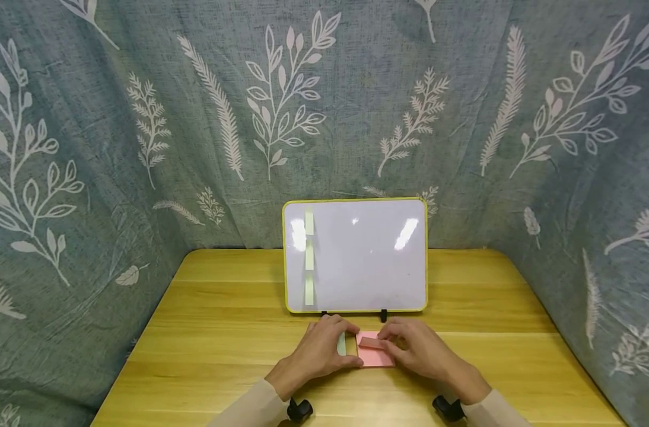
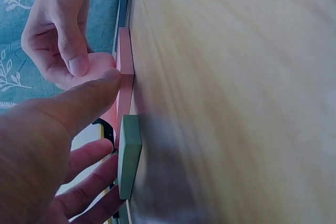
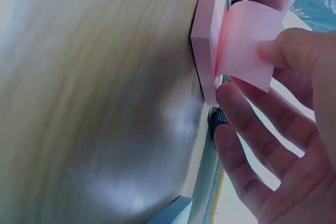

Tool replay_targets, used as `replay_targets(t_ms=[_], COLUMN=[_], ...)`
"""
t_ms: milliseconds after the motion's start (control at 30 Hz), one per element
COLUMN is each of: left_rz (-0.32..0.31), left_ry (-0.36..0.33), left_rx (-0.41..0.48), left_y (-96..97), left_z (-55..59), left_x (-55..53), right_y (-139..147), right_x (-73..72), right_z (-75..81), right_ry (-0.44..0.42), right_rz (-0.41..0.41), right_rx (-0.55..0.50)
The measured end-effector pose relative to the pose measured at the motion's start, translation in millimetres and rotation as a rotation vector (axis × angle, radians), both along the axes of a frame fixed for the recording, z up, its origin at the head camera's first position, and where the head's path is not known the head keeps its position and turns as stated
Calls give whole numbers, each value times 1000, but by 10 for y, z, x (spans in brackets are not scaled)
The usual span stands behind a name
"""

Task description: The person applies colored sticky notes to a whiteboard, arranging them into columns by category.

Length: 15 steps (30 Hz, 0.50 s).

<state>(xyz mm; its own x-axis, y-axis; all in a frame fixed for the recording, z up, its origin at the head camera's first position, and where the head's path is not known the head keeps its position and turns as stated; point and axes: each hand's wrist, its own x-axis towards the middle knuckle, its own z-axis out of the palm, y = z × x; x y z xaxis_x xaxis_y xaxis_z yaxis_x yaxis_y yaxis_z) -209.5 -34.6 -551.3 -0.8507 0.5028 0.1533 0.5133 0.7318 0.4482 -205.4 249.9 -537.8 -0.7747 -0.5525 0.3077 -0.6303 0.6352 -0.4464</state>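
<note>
- Pale sleeves (image 1: 256, 409), lowest and nearest in the head view, lead to two bare hands, with a black wrist device (image 1: 300, 410) under each.
- Between those hands, flat on the wooden table (image 1: 223, 338) in front of the whiteboard, lies the pink pad (image 1: 376, 358).
- One pink sheet (image 3: 247, 45) bends up from the pad; it seems joined along one edge, though the exact line of contact is hard to tell.
- Right hand (image 1: 420, 351): thumb and fingers pinch that sheet.
- Left hand (image 1: 320, 351): thumb and forefinger bracket the pad at its left side and appear to hold it; the remaining fingers reach past the green pad (image 2: 130, 156), just left of the pink one.
- Possible trouble: an uneven pull could crease or tear the sheet, two leaves could lift at once, or the pad could slide if the left thumb's hold slackens.
- Beyond, the yellow-rimmed whiteboard (image 1: 367, 261) carries three pale green strips (image 1: 309, 255) in a column.
- Behind hangs a leaf-patterned curtain (image 1: 356, 89).
- Writing: no brand, label or lettering can be read on pads, strips or board.
</note>
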Motion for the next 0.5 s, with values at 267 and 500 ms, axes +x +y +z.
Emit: replay_targets(t_ms=[267,500], left_rz=[4,5], left_ry=[-9,-11], left_rx=[-5,-7], left_y=[-2,-2], left_z=[-16,-35], left_x=[-6,-13], right_y=[-35,-29], right_x=[2,-20], right_z=[4,-3], right_ry=[-34,-58], right_rz=[-38,-82], right_rx=[18,14])
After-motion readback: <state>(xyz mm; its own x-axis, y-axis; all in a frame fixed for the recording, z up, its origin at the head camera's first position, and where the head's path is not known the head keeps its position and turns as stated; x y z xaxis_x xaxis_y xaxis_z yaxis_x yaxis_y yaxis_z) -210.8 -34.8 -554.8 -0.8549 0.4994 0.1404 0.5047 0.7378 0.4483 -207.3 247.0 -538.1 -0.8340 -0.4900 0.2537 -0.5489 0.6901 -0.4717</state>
